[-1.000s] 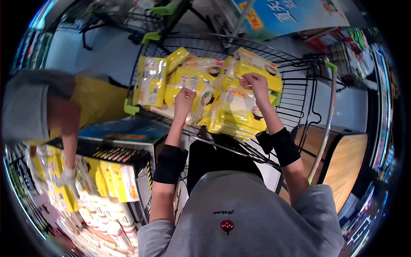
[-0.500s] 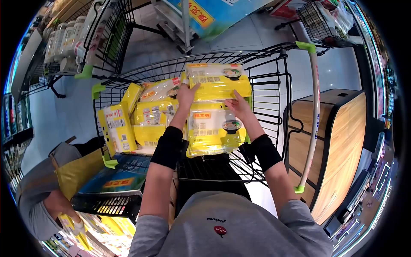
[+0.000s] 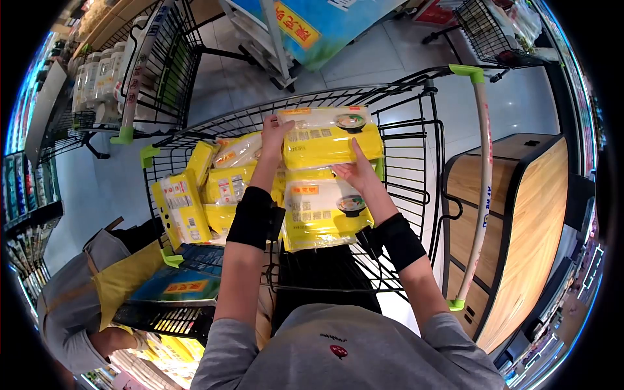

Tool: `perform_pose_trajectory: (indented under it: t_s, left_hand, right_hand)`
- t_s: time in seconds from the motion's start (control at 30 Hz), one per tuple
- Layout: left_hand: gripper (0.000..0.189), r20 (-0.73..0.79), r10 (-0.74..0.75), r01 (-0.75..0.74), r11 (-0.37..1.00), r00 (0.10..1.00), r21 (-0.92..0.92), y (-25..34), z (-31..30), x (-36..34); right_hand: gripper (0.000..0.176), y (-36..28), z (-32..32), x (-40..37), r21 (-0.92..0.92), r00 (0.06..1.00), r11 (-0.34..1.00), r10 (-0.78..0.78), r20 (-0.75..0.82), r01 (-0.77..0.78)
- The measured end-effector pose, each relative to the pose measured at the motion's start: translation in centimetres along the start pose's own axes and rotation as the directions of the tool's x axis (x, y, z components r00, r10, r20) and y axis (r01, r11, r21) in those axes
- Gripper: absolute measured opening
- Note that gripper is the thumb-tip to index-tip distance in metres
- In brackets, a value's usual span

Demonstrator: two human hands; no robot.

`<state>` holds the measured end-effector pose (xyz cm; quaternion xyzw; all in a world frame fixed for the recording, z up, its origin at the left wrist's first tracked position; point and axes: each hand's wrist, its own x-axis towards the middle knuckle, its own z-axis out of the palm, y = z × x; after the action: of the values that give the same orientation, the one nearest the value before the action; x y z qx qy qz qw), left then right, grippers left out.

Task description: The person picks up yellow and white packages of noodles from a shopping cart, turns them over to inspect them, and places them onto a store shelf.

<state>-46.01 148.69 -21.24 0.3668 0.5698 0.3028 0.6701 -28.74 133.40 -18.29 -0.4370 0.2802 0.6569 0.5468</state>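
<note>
A yellow and clear noodle package [image 3: 330, 138], printed with a bowl picture, lies in the far part of the shopping cart [image 3: 416, 153]. My left hand [image 3: 275, 135] closes on its left end, thumb over the top. At its near edge my right hand [image 3: 359, 170] grips with the thumb on the front and the fingers partly hidden below. Just nearer to me is a similar noodle package [image 3: 327, 211], lying flat. More yellow packages, such as the one standing on its side [image 3: 182, 209], fill the cart's left part.
A wooden cabinet [image 3: 520, 240] stands right of the cart handle [image 3: 484, 182]. Another cart [image 3: 159, 71] with white containers is at the upper left. A blue display board [image 3: 331, 26] stands ahead. At lower left, a person in a grey sleeve [image 3: 71, 325] reaches to yellow packages [image 3: 166, 351].
The view has shifted slightly. My left hand has slid toward the far left corner of the upper package, while my right hand stays at its near edge. The other person's arm has moved.
</note>
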Motion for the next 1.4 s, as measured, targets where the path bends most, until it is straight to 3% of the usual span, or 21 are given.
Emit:
perform_pose_trajectory:
  t_s: [0.1,0.2,0.3,0.4,0.5,0.6,0.7,0.73,0.8,0.9,0.93,0.97,1.0,1.07,1.13,1.17,1.27,1.4]
  left_hand:
    - [0.051,0.063,-0.199,0.195,0.979,0.978,0.062,1.2,-1.1,2.5]
    - [0.051,-0.038,-0.128,0.133,0.955,0.991,0.266,5.4,0.8,-0.8]
    - [0.058,0.133,-0.017,-0.023,0.955,0.991,0.297,1.5,-1.0,2.2]
    - [0.061,0.106,-0.09,0.054,0.95,0.99,0.308,6.1,0.3,-2.1]
    - [0.064,0.079,-0.009,-0.006,0.982,0.997,0.191,1.3,-0.5,1.1]
    - [0.053,0.062,0.119,-0.134,0.873,0.991,0.468,3.3,1.5,-3.5]
    - [0.056,0.264,0.102,-0.245,0.766,0.959,0.594,4.7,0.1,-5.2]
    - [0.056,0.323,0.091,-0.288,0.712,0.942,0.64,5.2,-0.6,-5.4]
    - [0.052,0.433,-0.05,-0.242,0.769,0.9,0.592,7.1,-1.2,-6.2]
    - [0.048,0.589,-0.248,-0.128,0.843,0.769,0.522,11.2,-1.2,-10.0]
    - [0.048,0.637,-0.3,-0.087,0.861,0.71,0.502,12.7,-1.1,-11.5]
    - [0.048,0.456,-0.538,0.102,0.718,0.71,0.689,14.3,-0.3,-13.4]
    - [0.044,0.59,-0.458,0.31,0.888,0.665,0.34,13.2,-0.3,-15.2]
    - [0.036,0.566,-0.242,0.301,0.953,0.788,-0.013,14.1,0.2,-21.7]
    - [0.036,0.582,-0.117,0.321,0.91,0.805,-0.262,13.0,0.0,-24.1]
    - [0.036,0.588,-0.076,0.337,0.874,0.805,-0.349,12.2,-0.4,-24.9]
    - [0.036,0.579,0.007,0.362,0.774,0.815,-0.52,10.7,-2.1,-27.7]
    - [0.035,0.518,0.111,0.317,0.677,0.848,-0.664,10.1,-4.4,-30.8]
  right_hand:
    - [0.063,0.2,1.2,-0.4,-0.021,1.0,1.0,-0.023,-0.017,0.022]
    - [0.054,1.1,2.3,-0.7,-0.023,0.998,0.998,-0.061,0.019,0.061]
    - [0.039,2.3,2.1,0.5,0.207,0.946,0.964,-0.217,0.24,0.169]
    - [0.02,2.5,1.6,0.9,0.145,0.956,0.963,-0.25,0.156,0.229]
    - [0.006,2.1,1.1,0.6,-0.151,0.89,0.879,-0.436,0.13,0.453]
    - [0.013,1.6,4.5,-3.4,-0.249,0.822,0.787,-0.564,0.079,0.564]
    - [0.009,1.1,6.5,-6.2,-0.383,0.758,0.659,-0.606,0.241,0.648]
    - [0.011,1.0,7.3,-7.4,-0.459,0.757,0.61,-0.592,0.277,0.646]
    - [0.016,0.9,9.0,-10.0,-0.593,0.753,0.493,-0.562,0.343,0.637]
    - [0.021,1.7,10.7,-13.0,-0.639,0.631,0.207,-0.539,0.558,0.741]
    - [0.018,2.0,11.7,-14.9,-0.603,0.468,-0.09,-0.544,0.696,0.792]
    - [0.016,2.5,12.8,-17.1,-0.51,0.301,-0.378,-0.489,0.819,0.773]
    - [0.014,3.3,13.6,-18.8,-0.37,0.144,-0.632,-0.38,0.914,0.681]
    - [0.016,5.8,13.8,-20.6,-0.349,0.279,-0.728,-0.221,0.934,0.59]
    - [0.015,8.4,12.4,-22.4,-0.171,0.161,-0.783,-0.092,0.983,0.598]
    - [0.014,9.5,11.8,-23.1,-0.086,0.11,-0.801,-0.026,0.994,0.592]
    - [0.011,11.6,11.0,-24.5,-0.049,0.108,-0.842,0.012,0.994,0.537]
    - [0.011,14.7,9.3,-25.2,0.122,0.048,-0.846,0.171,0.984,0.519]
